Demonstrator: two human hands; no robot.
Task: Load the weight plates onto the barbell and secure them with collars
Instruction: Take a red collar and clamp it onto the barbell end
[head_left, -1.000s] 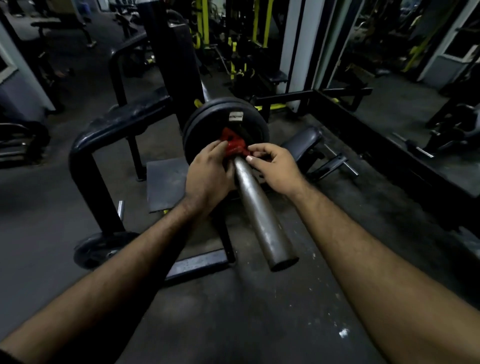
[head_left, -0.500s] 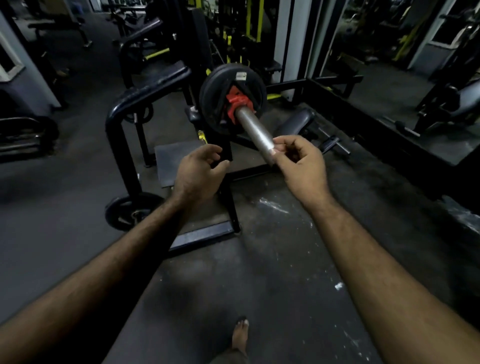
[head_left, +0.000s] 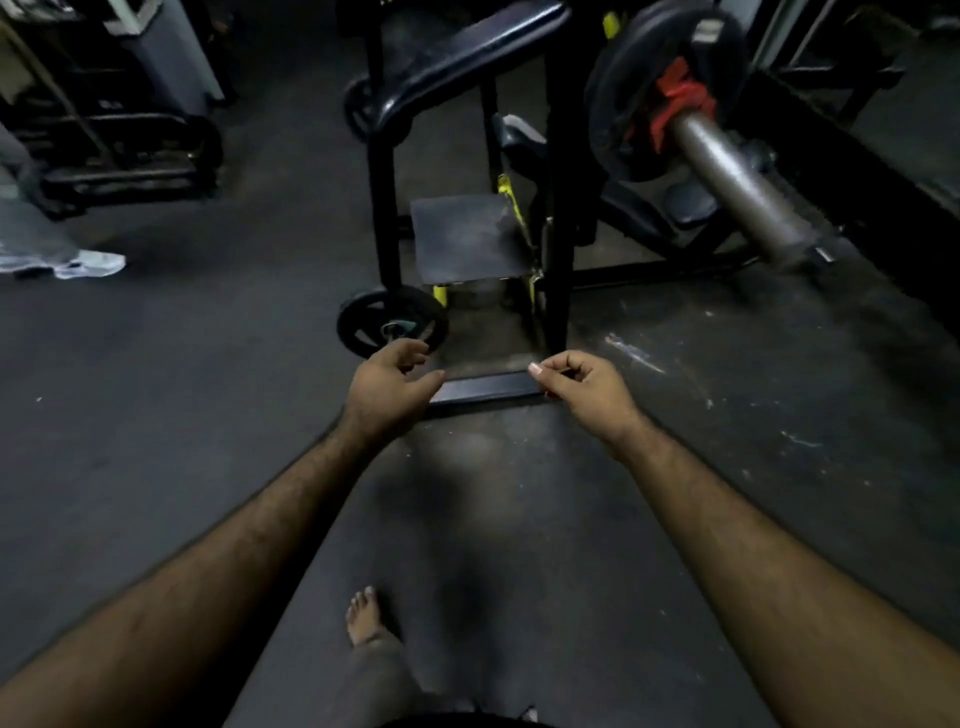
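1. Your left hand (head_left: 390, 385) and right hand (head_left: 584, 387) hang in open air above the floor (head_left: 156, 415), holding nothing, with a clear gap between them.
2. Straight ahead, the black machine frame (head_left: 558, 208) blocks the way; its base bar (head_left: 488, 388) lies just beyond your fingertips.
3. A small plate (head_left: 390, 323) on the frame's low peg stands just past your left hand.
4. Up and to the right, the barbell sleeve (head_left: 737, 182) juts toward you, bare from its end up to the red collar (head_left: 672, 104) against the weight plate (head_left: 618, 104).
5. Open floor lies to the left, up to someone's shoe (head_left: 78, 262).
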